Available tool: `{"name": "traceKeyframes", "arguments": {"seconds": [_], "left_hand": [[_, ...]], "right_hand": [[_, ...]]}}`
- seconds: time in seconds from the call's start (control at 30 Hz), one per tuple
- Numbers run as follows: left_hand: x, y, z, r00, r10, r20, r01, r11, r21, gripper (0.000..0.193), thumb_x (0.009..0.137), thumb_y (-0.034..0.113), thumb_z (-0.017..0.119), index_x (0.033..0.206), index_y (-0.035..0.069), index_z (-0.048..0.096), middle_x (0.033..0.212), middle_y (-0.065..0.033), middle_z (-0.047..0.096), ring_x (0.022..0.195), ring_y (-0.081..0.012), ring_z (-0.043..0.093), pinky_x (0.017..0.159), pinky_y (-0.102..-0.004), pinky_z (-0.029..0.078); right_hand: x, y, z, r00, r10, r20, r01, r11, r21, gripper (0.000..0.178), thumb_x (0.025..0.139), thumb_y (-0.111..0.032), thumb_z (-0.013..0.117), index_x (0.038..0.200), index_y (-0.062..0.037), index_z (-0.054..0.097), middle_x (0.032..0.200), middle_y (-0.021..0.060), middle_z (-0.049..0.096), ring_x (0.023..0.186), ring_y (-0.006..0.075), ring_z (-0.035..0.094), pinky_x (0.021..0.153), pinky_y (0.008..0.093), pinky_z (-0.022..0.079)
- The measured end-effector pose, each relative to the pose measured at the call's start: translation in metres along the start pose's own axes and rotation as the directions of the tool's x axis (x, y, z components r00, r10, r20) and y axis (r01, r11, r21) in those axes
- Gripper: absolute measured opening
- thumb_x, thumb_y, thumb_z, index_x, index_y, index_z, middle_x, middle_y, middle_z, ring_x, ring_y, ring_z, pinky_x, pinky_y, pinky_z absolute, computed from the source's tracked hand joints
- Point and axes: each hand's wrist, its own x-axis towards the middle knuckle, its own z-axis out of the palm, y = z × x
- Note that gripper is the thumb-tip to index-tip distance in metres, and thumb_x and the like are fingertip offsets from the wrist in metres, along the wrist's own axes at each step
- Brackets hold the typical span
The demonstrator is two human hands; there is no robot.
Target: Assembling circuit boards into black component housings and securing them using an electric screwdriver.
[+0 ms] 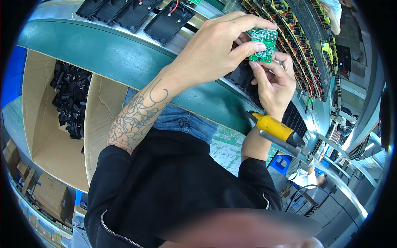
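A small green circuit board [264, 37], densely covered with solder points and parts, is held up over the bench. My left hand [215, 47] grips it, with the thumb across its face and the fingers at its upper edge and behind it. At the board's lower edge, the bent fingers of my right hand [275, 82] close in a pinch; their tips partly hide what lies between them. Under my hands sits a black plastic housing [240, 76], mostly covered. Another open black housing [169, 22] with a red wire lies to the upper left.
A yellow-bodied power tool [275, 127] hangs beside my right forearm. Rows of yellow-and-black components with red wires [295, 49] line the far right. A cardboard box [53, 153] at left holds many black plastic parts [70, 99]. The green bench edge [99, 51] runs before me; other people are at right.
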Motion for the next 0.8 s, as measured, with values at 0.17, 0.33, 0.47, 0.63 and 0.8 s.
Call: {"name": "traceKeyframes", "arguments": {"seconds": [0.17, 0.33, 0.47, 0.63, 0.8], "left_hand": [[0.0, 0.0015, -0.0017, 1.0, -0.007, 0.01, 0.007, 1.0, 0.023, 0.034, 0.089, 0.002, 0.068, 0.122, 0.007, 0.068, 0.1, -0.0066, 0.07, 0.074, -0.0107, 0.063, 0.068, -0.0209, 0.054], [-0.0005, 0.0023, -0.0023, 1.0, 0.0, 0.023, -0.001, 0.999, 0.041, 0.034, 0.088, 0.001, 0.068, 0.122, 0.008, 0.069, 0.099, -0.0065, 0.07, 0.073, -0.0108, 0.062, 0.067, -0.0212, 0.053], [-0.0006, 0.0017, -0.0014, 1.0, -0.004, 0.018, 0.004, 1.0, 0.028, 0.035, 0.088, 0.0, 0.067, 0.122, 0.008, 0.069, 0.099, -0.0063, 0.07, 0.072, -0.0108, 0.062, 0.066, -0.0213, 0.053], [-0.0005, 0.0007, -0.0013, 1.0, -0.004, 0.014, 0.003, 1.0, 0.029, 0.035, 0.087, 0.0, 0.068, 0.122, 0.008, 0.069, 0.1, -0.0061, 0.069, 0.072, -0.0108, 0.061, 0.066, -0.0213, 0.053], [-0.0002, 0.0008, -0.0021, 1.0, -0.001, 0.023, 0.0, 1.0, 0.021, 0.036, 0.087, 0.0, 0.068, 0.122, 0.008, 0.069, 0.1, -0.0063, 0.069, 0.073, -0.0109, 0.061, 0.066, -0.0213, 0.053]], "right_hand": [[0.0008, 0.0006, 0.0008, 1.0, 0.0, -0.008, 0.0, 1.0, -0.027, 0.009, 0.081, 0.001, 0.077, 0.085, 0.0071, 0.071, 0.102, 0.0078, 0.055, 0.06, 0.0079, 0.053, 0.051, 0.0161, 0.044], [0.0008, 0.0022, 0.0, 1.0, -0.001, 0.014, 0.001, 1.0, -0.029, 0.009, 0.082, 0.002, 0.077, 0.085, 0.0075, 0.071, 0.104, 0.0076, 0.053, 0.061, 0.0076, 0.054, 0.05, 0.0162, 0.045], [0.0009, 0.0017, -0.0001, 1.0, 0.026, 0.016, -0.026, 1.0, 0.001, 0.01, 0.082, 0.002, 0.077, 0.086, 0.0078, 0.071, 0.103, 0.0077, 0.053, 0.062, 0.0072, 0.053, 0.05, 0.016, 0.045], [0.0016, 0.001, 0.0006, 0.999, 0.036, 0.014, -0.036, 0.999, 0.008, 0.01, 0.082, 0.002, 0.077, 0.087, 0.0082, 0.07, 0.103, 0.0075, 0.053, 0.062, 0.007, 0.053, 0.05, 0.0158, 0.045], [0.0021, -0.0004, 0.0017, 0.999, 0.048, 0.005, -0.048, 0.999, 0.006, 0.009, 0.082, 0.002, 0.076, 0.086, 0.0083, 0.07, 0.103, 0.0077, 0.053, 0.062, 0.0071, 0.053, 0.05, 0.0155, 0.045]]}}
